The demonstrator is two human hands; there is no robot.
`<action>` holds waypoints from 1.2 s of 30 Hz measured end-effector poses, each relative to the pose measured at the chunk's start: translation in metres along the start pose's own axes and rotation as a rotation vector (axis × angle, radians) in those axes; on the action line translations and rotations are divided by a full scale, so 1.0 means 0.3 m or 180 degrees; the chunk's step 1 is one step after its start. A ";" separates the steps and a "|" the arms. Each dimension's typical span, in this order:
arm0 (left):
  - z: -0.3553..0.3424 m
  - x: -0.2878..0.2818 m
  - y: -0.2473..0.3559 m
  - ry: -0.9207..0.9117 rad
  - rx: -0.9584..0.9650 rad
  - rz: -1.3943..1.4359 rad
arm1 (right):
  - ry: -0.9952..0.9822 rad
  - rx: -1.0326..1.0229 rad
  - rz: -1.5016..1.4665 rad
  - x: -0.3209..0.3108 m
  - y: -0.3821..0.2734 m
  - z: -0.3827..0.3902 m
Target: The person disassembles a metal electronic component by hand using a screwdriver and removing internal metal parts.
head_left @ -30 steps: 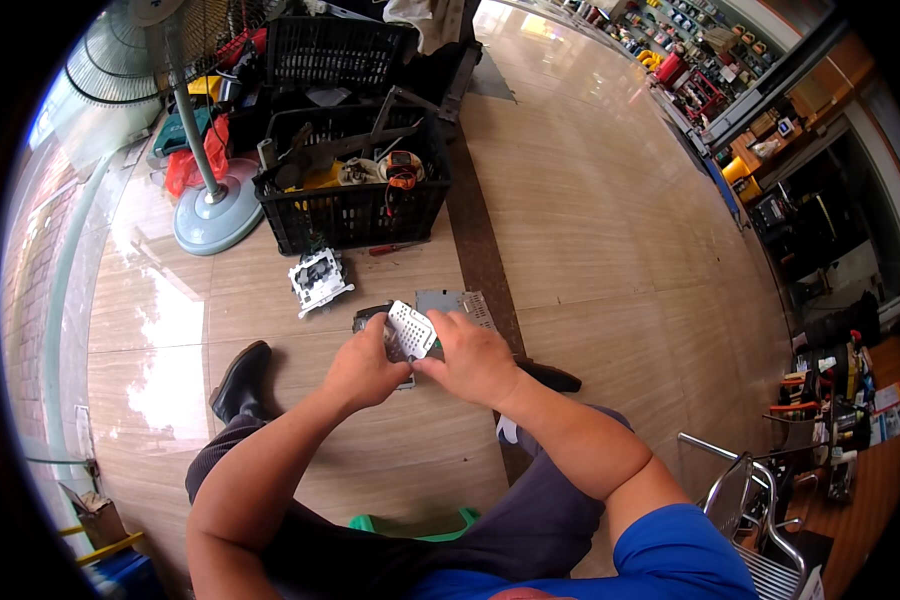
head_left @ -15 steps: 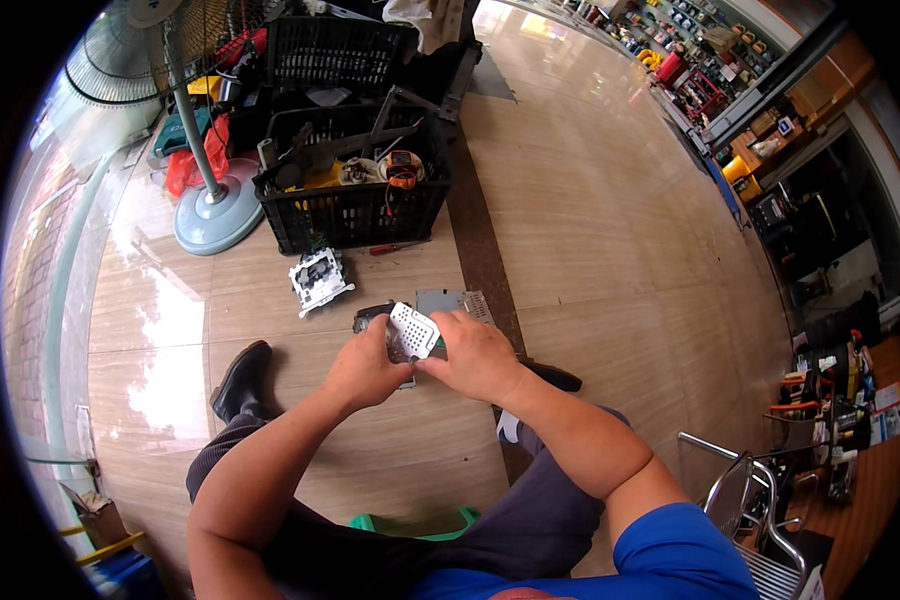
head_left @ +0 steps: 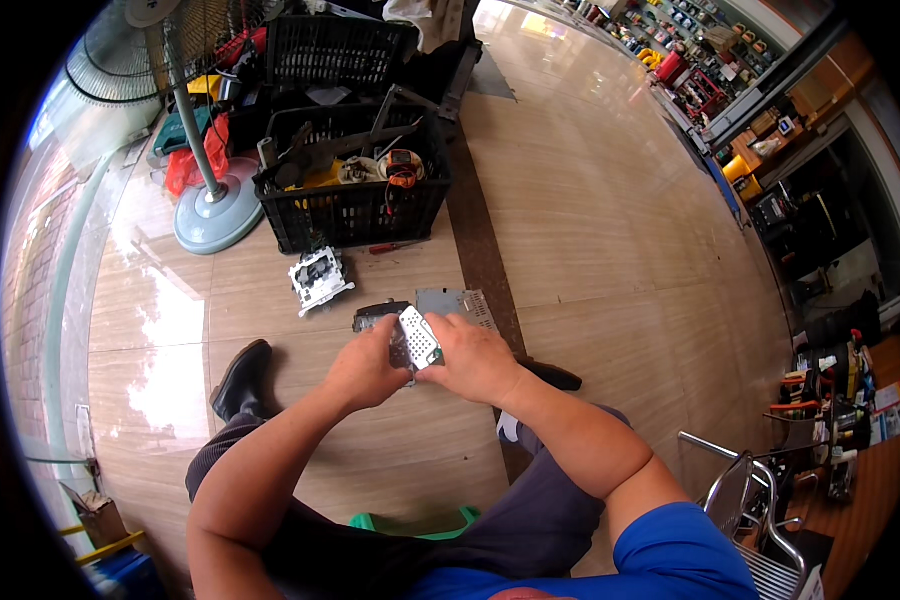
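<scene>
Here, small perforated metal plate [head_left: 419,338] gripped between left hand [head_left: 365,363] and right hand [head_left: 477,356], grey metal casing [head_left: 457,303] on floor just beyond.

Repair shop floor — black crate [head_left: 355,205] of tools, pedestal fan [head_left: 215,205], stocked shelves [head_left: 670,50].

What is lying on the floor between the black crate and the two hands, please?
In the head view, between the black crate and the hands, left and right, lie a white plastic part, a dark piece and a grey metal plate.
</scene>
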State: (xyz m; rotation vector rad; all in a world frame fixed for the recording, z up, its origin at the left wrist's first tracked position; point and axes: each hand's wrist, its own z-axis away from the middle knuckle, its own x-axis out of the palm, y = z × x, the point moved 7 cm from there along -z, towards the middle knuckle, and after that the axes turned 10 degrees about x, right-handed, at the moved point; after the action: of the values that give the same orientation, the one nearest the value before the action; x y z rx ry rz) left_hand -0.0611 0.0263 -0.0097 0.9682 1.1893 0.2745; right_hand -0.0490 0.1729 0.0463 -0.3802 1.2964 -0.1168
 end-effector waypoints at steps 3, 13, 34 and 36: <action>0.001 0.001 0.009 -0.0088 0.0026 -0.0022 | -0.0077 0.0002 0.0065 0.008 -0.003 0.000; 0.008 0.006 0.021 -0.0142 0.0163 -0.0113 | -0.0343 0.0024 0.0137 0.032 0.004 -0.009; 0.010 0.011 0.063 -0.0228 0.0546 -0.0369 | -0.0905 -0.0091 0.0436 0.028 -0.015 0.008; 0.012 0.012 0.060 -0.0213 0.0572 -0.0393 | -0.0914 -0.0080 0.0463 0.033 -0.016 0.008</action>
State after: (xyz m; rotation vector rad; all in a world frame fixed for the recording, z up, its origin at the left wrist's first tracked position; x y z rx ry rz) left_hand -0.0515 0.0374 0.0017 1.0467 1.2217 0.0369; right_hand -0.0435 0.1662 0.0395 -0.3101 1.0383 0.0751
